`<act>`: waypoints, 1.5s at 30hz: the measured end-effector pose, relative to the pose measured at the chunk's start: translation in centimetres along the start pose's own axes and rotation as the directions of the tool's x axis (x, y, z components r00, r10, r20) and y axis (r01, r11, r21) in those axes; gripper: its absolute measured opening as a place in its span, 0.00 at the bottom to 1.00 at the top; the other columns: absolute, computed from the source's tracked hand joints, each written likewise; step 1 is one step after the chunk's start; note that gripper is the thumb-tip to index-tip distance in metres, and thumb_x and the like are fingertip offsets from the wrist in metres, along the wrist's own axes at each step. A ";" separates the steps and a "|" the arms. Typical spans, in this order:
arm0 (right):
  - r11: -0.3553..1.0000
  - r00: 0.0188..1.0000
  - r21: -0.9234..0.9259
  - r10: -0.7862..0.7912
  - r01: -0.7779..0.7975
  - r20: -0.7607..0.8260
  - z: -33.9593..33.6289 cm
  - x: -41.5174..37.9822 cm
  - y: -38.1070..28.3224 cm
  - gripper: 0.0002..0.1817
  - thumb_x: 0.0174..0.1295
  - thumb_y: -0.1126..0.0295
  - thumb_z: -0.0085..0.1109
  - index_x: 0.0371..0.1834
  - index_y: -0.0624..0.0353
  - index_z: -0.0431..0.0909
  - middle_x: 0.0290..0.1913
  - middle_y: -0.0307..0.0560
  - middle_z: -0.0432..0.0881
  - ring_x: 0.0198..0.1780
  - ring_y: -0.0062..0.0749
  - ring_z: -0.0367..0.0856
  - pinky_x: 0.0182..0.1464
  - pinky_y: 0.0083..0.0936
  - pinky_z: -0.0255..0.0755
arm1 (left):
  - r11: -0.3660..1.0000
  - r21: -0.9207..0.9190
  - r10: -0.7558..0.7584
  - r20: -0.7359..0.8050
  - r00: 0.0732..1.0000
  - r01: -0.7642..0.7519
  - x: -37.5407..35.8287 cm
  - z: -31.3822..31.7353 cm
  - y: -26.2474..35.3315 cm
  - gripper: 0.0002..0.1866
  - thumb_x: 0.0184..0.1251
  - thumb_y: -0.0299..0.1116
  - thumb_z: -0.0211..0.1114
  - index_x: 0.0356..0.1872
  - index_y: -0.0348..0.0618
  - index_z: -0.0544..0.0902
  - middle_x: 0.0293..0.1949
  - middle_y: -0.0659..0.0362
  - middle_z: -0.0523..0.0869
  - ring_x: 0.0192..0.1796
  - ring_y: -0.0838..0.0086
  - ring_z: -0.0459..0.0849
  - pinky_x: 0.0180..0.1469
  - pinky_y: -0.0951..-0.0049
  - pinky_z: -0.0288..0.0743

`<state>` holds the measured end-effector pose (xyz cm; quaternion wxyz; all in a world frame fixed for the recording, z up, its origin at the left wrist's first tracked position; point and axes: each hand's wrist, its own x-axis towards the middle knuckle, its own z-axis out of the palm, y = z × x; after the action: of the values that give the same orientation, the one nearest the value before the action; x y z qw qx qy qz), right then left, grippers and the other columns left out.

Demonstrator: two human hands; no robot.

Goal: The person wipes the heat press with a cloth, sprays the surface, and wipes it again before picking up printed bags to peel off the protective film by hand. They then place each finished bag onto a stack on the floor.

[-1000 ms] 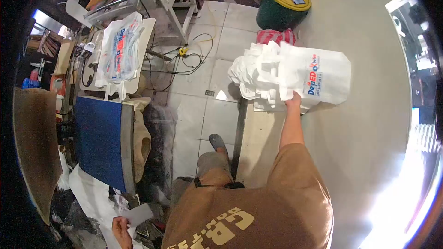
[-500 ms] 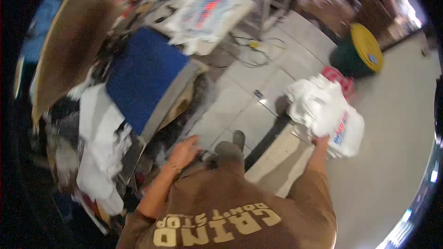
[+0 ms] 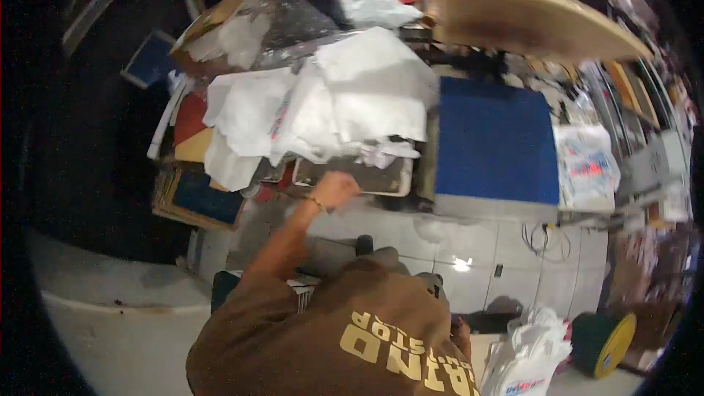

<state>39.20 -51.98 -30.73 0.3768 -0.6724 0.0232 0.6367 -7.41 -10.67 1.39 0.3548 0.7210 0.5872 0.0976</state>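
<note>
A person in a brown shirt [image 3: 330, 337] with pale letters leans over a light tile floor [image 3: 469, 249]. In front is a big, messy heap of white sheets [image 3: 374, 92], and one of its sheets has a little red and blue print. A wide brown board [image 3: 521, 18] leans up behind, to the right of the heap. Next comes a square blue panel [image 3: 499, 147], just beside the heap. Low on the right, a stack of white bags [image 3: 528, 352] with red and blue words sits close to the person's side. More printed white bags [image 3: 588, 169] lie past the blue panel. Under the heap's front edge, a dark flat tray [image 3: 385, 176] with a pale rim pokes out. A round green bin [image 3: 585, 345] with a yellow lid [image 3: 618, 345] stands near the stack. The left hand [image 3: 339, 189] is over the tray's near edge; it is blurry, so one cannot tell if its fingers are spread or pressed together. The right hand [image 3: 460, 337] is near the stack, half hidden by the shirt, and one cannot tell how its fingers are. A thin bracelet [image 3: 318, 205] circles the left wrist.
</note>
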 end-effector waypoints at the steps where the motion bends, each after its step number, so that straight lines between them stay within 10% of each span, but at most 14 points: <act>1: 1.000 0.999 -0.011 -0.025 0.025 0.020 -0.7 4.4 0.9 0.22 0.68 0.56 0.57 0.59 0.59 0.72 0.46 0.49 0.80 0.38 0.37 0.81 0.36 0.33 0.77 | 0.996 0.056 -0.060 -0.195 0.979 0.073 -0.3 -3.7 -1.4 0.16 0.65 0.43 0.63 0.39 0.40 0.86 0.42 0.49 0.88 0.45 0.54 0.86 0.46 0.54 0.78; 4: 0.995 0.997 -0.093 -0.029 0.036 0.076 4.3 4.0 -4.5 0.22 0.65 0.59 0.61 0.58 0.59 0.74 0.52 0.47 0.80 0.43 0.39 0.83 0.41 0.35 0.80 | 0.957 -0.013 -0.209 -0.726 0.655 0.291 1.2 -11.8 -14.0 0.19 0.61 0.45 0.67 0.46 0.42 0.84 0.45 0.49 0.88 0.46 0.53 0.86 0.49 0.52 0.78; 6: 0.838 0.904 -0.363 -0.314 0.407 0.290 7.9 2.6 -7.1 0.21 0.69 0.56 0.55 0.60 0.52 0.72 0.42 0.48 0.84 0.38 0.34 0.82 0.37 0.32 0.75 | 0.825 0.002 -0.266 -0.881 0.391 0.565 0.6 -16.1 -20.0 0.27 0.59 0.49 0.68 0.55 0.44 0.79 0.54 0.47 0.84 0.54 0.50 0.83 0.54 0.52 0.76; 7: 0.944 0.984 -0.295 -0.110 0.148 0.141 11.8 0.8 -10.2 0.19 0.68 0.57 0.56 0.57 0.55 0.76 0.42 0.47 0.85 0.39 0.34 0.83 0.37 0.27 0.76 | 0.825 -0.016 -0.278 -0.882 0.380 0.565 0.8 -17.6 -20.9 0.27 0.59 0.49 0.68 0.55 0.44 0.79 0.54 0.47 0.84 0.54 0.50 0.83 0.54 0.52 0.76; 9: 0.898 0.954 -0.393 -0.087 0.199 0.286 16.0 3.4 -11.8 0.18 0.68 0.57 0.56 0.54 0.57 0.77 0.43 0.47 0.85 0.41 0.35 0.84 0.39 0.27 0.76 | 0.688 -0.166 -0.649 -0.576 0.497 0.706 1.5 -20.3 -21.8 0.37 0.57 0.55 0.69 0.62 0.39 0.74 0.61 0.40 0.77 0.62 0.46 0.77 0.61 0.54 0.73; 13: 0.627 0.722 -0.577 0.035 0.523 0.691 30.6 1.8 -16.4 0.18 0.69 0.59 0.57 0.52 0.61 0.80 0.43 0.47 0.85 0.41 0.33 0.83 0.43 0.28 0.77 | 0.856 -0.094 -0.441 -0.646 0.623 0.509 13.3 -9.9 -39.9 0.48 0.51 0.60 0.73 0.64 0.31 0.70 0.63 0.35 0.74 0.66 0.47 0.74 0.65 0.56 0.71; 15: 0.454 0.724 -0.630 -0.050 0.630 0.688 36.6 0.8 -17.0 0.20 0.70 0.58 0.56 0.55 0.62 0.80 0.44 0.47 0.85 0.40 0.29 0.81 0.43 0.28 0.76 | 0.574 -0.462 -0.760 -0.608 0.229 0.676 10.6 -8.7 -32.1 0.57 0.43 0.64 0.75 0.66 0.26 0.67 0.64 0.36 0.74 0.63 0.47 0.77 0.65 0.55 0.71; 22: 0.207 0.560 -0.527 -0.160 0.824 0.813 49.2 -7.0 -21.5 0.23 0.71 0.54 0.56 0.58 0.62 0.79 0.46 0.46 0.84 0.39 0.24 0.78 0.44 0.27 0.75 | 0.557 -0.600 -0.829 -0.446 0.338 0.575 6.0 -9.6 -37.5 0.48 0.37 0.60 0.80 0.56 0.31 0.80 0.57 0.34 0.80 0.56 0.49 0.82 0.58 0.55 0.75; 25: 0.397 0.570 -0.500 -0.074 0.770 0.819 51.8 -9.0 -24.1 0.22 0.71 0.56 0.58 0.58 0.62 0.78 0.46 0.42 0.84 0.41 0.22 0.76 0.44 0.23 0.73 | 0.630 -0.537 -0.773 -0.504 0.385 0.561 3.0 -14.1 -32.0 0.35 0.41 0.47 0.82 0.50 0.37 0.83 0.47 0.43 0.85 0.45 0.57 0.85 0.49 0.59 0.77; 28: 0.588 0.516 -0.394 -0.047 0.706 0.855 54.9 -9.7 -27.7 0.20 0.72 0.57 0.57 0.57 0.61 0.77 0.45 0.40 0.83 0.40 0.22 0.77 0.43 0.21 0.73 | 0.937 -0.348 -0.338 -0.894 0.294 0.020 2.7 -19.0 -22.1 0.25 0.52 0.24 0.72 0.54 0.38 0.77 0.31 0.61 0.76 0.32 0.73 0.74 0.38 0.70 0.73; 31: 0.761 0.518 -0.310 -0.040 0.570 0.855 59.7 -12.3 -32.6 0.27 0.72 0.54 0.55 0.66 0.62 0.69 0.55 0.51 0.81 0.47 0.31 0.79 0.53 0.32 0.74 | 0.982 -0.180 -0.121 -0.841 0.527 -0.061 1.9 -27.7 -10.4 0.15 0.59 0.24 0.66 0.48 0.40 0.82 0.25 0.65 0.73 0.27 0.78 0.69 0.31 0.73 0.65; 36: 0.976 0.598 0.137 -0.212 0.168 0.773 65.8 -13.6 -39.5 0.49 0.69 0.38 0.48 0.77 0.63 0.40 0.76 0.58 0.58 0.72 0.50 0.65 0.67 0.41 0.67 | 0.888 -0.115 0.211 -0.757 0.618 -0.444 -1.0 -34.6 5.0 0.12 0.63 0.24 0.65 0.47 0.35 0.82 0.41 0.63 0.81 0.43 0.83 0.75 0.47 0.81 0.69; 40: 0.935 0.302 0.351 -0.348 0.048 0.888 63.2 -16.3 -45.2 0.42 0.66 0.43 0.58 0.70 0.66 0.60 0.68 0.57 0.70 0.67 0.48 0.72 0.67 0.44 0.69 | 0.824 -0.073 0.312 -0.769 0.558 -0.562 -1.4 -34.3 7.0 0.14 0.59 0.24 0.68 0.47 0.37 0.81 0.45 0.61 0.82 0.51 0.80 0.76 0.56 0.80 0.68; 45: 0.881 0.507 0.267 -0.448 0.391 0.736 57.6 -14.4 -45.9 0.29 0.60 0.68 0.67 0.64 0.62 0.70 0.57 0.51 0.80 0.58 0.38 0.79 0.59 0.35 0.75 | 0.841 -0.342 0.123 -0.634 0.764 -0.419 3.9 -27.2 -3.9 0.13 0.57 0.20 0.66 0.44 0.42 0.81 0.44 0.64 0.82 0.50 0.81 0.76 0.54 0.80 0.69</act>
<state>11.70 5.31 9.18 0.5131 -0.3003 -0.2850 0.7519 -24.42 3.90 17.70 0.2982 0.6272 0.5124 0.5052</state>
